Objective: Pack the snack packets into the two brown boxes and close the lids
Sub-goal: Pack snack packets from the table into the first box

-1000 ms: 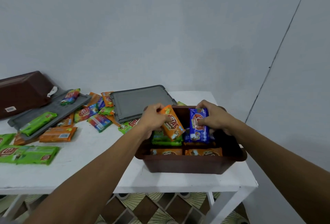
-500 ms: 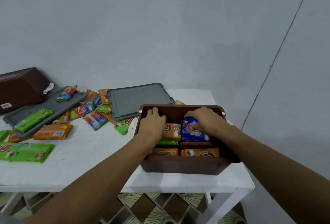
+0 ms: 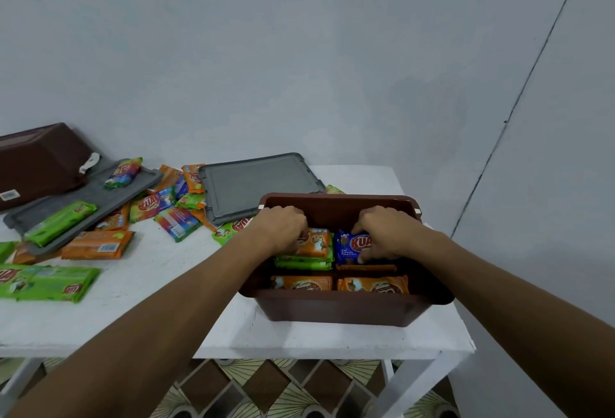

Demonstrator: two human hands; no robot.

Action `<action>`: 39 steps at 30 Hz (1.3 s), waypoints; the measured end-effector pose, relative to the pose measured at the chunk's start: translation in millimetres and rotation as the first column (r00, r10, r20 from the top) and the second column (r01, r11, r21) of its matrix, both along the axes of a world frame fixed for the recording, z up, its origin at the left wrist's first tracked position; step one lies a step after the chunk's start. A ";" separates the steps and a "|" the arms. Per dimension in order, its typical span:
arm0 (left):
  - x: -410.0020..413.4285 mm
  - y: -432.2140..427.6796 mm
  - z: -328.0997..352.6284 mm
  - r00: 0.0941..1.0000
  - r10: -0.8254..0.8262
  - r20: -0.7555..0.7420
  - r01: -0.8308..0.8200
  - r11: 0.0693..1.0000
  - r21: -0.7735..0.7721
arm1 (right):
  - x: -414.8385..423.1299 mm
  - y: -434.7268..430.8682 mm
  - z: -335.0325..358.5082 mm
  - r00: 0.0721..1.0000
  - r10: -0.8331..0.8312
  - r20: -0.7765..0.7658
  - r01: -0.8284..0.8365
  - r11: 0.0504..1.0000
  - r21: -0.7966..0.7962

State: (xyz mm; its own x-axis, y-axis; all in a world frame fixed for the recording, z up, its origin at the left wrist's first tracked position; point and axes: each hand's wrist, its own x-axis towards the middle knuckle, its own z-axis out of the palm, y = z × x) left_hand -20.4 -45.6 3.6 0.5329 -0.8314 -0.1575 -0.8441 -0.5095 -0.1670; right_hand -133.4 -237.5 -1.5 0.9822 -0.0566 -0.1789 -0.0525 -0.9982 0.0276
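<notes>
Brown plastic walls of the open box (image 3: 332,312) stand at the right end of our white table (image 3: 149,304), and both our hands are down inside it. Our left hand (image 3: 283,228) has its fingers curled over the far end of an orange packet (image 3: 317,244), gripping it where it lies on top of a green stack (image 3: 303,263). Our right hand (image 3: 389,231) pinches a blue packet (image 3: 349,248) between thumb and curled fingers, just beside the orange one. Nearer to us, two more orange packs (image 3: 372,284) lie flat side by side in the box. A grey lid (image 3: 253,184) lies just behind the box. Far left, the second brown box (image 3: 36,161) is tipped over, with another grey lid (image 3: 83,198) beside it carrying a green bar (image 3: 60,223). Loose snack packets (image 3: 156,203) are scattered between the lids, and long green packs (image 3: 43,283) lie at the left edge.
</notes>
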 end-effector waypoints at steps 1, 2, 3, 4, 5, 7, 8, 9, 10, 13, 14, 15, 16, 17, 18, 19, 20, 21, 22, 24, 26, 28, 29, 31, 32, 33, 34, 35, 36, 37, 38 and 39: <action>0.3 1.0 -0.6 1.000 -0.009 0.007 0.009 1.000 -0.007 | -0.6 0.8 -0.1 1.000 0.001 -0.003 -0.001 1.000 -0.011; 0.9 1.2 -0.6 1.000 -0.016 0.012 0.016 1.000 -0.010 | -1.4 1.7 -0.9 1.000 -0.003 -0.001 0.003 1.000 -0.017; 2.2 1.1 -1.0 1.000 -0.016 0.007 0.016 1.000 -0.015 | -1.9 2.5 -1.9 1.000 -0.008 0.009 0.009 1.000 -0.011; 3.4 0.7 -1.4 1.000 -0.004 -0.011 0.004 1.000 -0.023 | -1.9 3.1 -2.8 1.000 -0.016 0.023 0.016 1.000 0.012; 4.6 0.5 -1.6 0.999 0.015 -0.036 -0.016 0.999 -0.033 | -1.8 3.4 -3.2 0.999 -0.030 0.036 0.028 0.998 0.062; 6.0 0.2 -0.5 0.996 0.052 -0.077 -0.056 0.997 -0.054 | -1.4 3.2 -2.9 0.995 -0.079 0.056 0.066 0.975 0.210; 6.6 -0.1 -0.4 0.994 0.062 -0.091 -0.068 0.995 -0.070 | -1.3 3.0 -2.6 0.993 -0.106 0.058 0.086 0.957 0.276; 6.7 0.3 -0.9 0.992 0.064 -0.104 -0.074 0.993 -0.093 | -1.7 3.3 -2.3 0.989 -0.129 0.066 0.100 0.939 0.330; 6.1 0.8 -1.2 0.991 0.061 -0.117 -0.075 0.989 -0.124 | -1.9 3.8 -2.2 0.986 -0.150 0.080 0.109 0.921 0.374; 4.3 7.4 -1.5 0.992 0.026 -0.122 -0.058 0.962 -0.266 | -2.4 6.3 -2.8 0.972 -0.196 0.131 0.120 0.888 0.444; 4.9 12.0 -1.2 0.994 0.009 -0.109 -0.045 0.942 -0.333 | -1.7 7.9 -2.6 0.968 -0.204 0.148 0.116 0.882 0.457; 6.4 18.3 -1.3 0.995 -0.011 -0.099 -0.030 0.913 -0.407 | -0.4 10.6 -2.0 0.965 -0.205 0.166 0.105 0.877 0.468; 9.1 26.3 -1.8 0.994 -0.032 -0.103 -0.022 0.873 -0.488 | 2.0 14.9 -1.0 0.962 -0.202 0.183 0.092 0.873 0.478; 13.4 36.2 -3.0 0.991 -0.053 -0.125 -0.028 0.822 -0.569 | 5.1 21.0 0.7 0.960 -0.194 0.203 0.071 0.867 0.493; 18.9 47.9 -4.1 0.985 -0.067 -0.157 -0.049 0.768 -0.638 | 9.2 29.6 3.3 0.956 -0.191 0.224 0.052 0.859 0.510; 25.2 61.3 -5.6 0.979 -0.074 -0.192 -0.082 0.716 -0.693 | 14.1 39.9 5.8 0.949 -0.187 0.252 0.027 0.848 0.529; 32.1 75.8 -7.5 0.971 -0.067 -0.230 -0.127 0.672 -0.729 | 20.2 52.3 8.9 0.942 -0.186 0.281 0.000 0.835 0.550; 40.3 91.5 -11.2 0.961 -0.048 -0.271 -0.179 0.640 -0.747 | 27.6 66.4 12.3 0.933 -0.180 0.312 -0.033 0.821 0.570; 48.2 107.7 -14.5 0.950 -0.018 -0.313 -0.235 0.618 -0.750 | 36.6 82.0 15.5 0.926 -0.177 0.334 -0.058 0.807 0.588; 65.3 142.5 -21.7 0.916 0.038 -0.398 -0.348 0.568 -0.746 | 58.6 116.2 20.5 0.916 -0.175 0.360 -0.095 0.780 0.619; 80.7 177.5 -26.8 0.878 0.052 -0.476 -0.432 0.514 -0.741 | 85.2 151.8 23.4 0.911 -0.160 0.380 -0.126 0.770 0.626; 95.0 212.4 -31.1 0.853 0.054 -0.519 -0.481 0.468 -0.741 | 113.6 188.3 23.4 0.917 -0.150 0.369 -0.131 0.761 0.635; 102.9 229.6 -33.4 0.840 0.056 -0.540 -0.506 0.441 -0.741 | 128.0 206.6 21.9 0.925 -0.148 0.351 -0.129 0.747 0.652; 118.5 263.1 -38.9 0.824 0.071 -0.562 -0.539 0.404 -0.739 | 155.7 241.8 13.4 0.945 -0.151 0.290 -0.093 0.724 0.684; 128.2 279.0 -43.3 0.822 0.086 -0.562 -0.545 0.405 -0.734 | 168.9 258.0 6.7 0.953 -0.163 0.253 -0.059 0.722 0.689; 138.4 294.8 -49.3 0.817 0.102 -0.568 -0.554 0.414 -0.722 | 181.2 272.8 -1.2 0.958 -0.181 0.221 -0.024 0.721 0.693; 147.1 309.1 -54.3 0.805 0.120 -0.581 -0.570 0.431 -0.700 | 191.8 286.0 -9.0 0.959 -0.210 0.190 0.022 0.724 0.689; 157.0 322.2 -61.2 0.795 0.135 -0.591 -0.581 0.449 -0.679 | 201.6 296.9 -18.8 0.956 -0.245 0.163 0.066 0.718 0.693; 165.9 333.4 -68.1 0.793 0.152 -0.590 -0.582 0.473 -0.661 | 208.9 306.4 -28.0 0.949 -0.279 0.145 0.104 0.713 0.694; 173.1 342.8 -74.5 0.794 0.173 -0.582 -0.581 0.497 -0.645 | 214.8 314.0 -39.5 0.939 -0.315 0.140 0.129 0.697 0.705; 177.8 350.2 -78.7 0.795 0.195 -0.574 -0.581 0.515 -0.630 | 217.4 321.8 -48.4 0.926 -0.351 0.142 0.153 0.690 0.707; 182.4 355.5 -82.6 0.798 0.210 -0.565 -0.579 0.531 -0.619 | 220.2 327.7 -59.5 0.910 -0.381 0.163 0.171 0.704 0.689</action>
State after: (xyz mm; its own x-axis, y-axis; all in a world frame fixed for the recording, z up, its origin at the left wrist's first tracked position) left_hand 162.0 309.9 -79.0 0.8792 -0.4590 0.1276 -0.4070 -0.5847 0.7018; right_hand 86.8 90.3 -61.0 0.9519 -0.3065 -0.0051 -0.2288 -0.6992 -0.6774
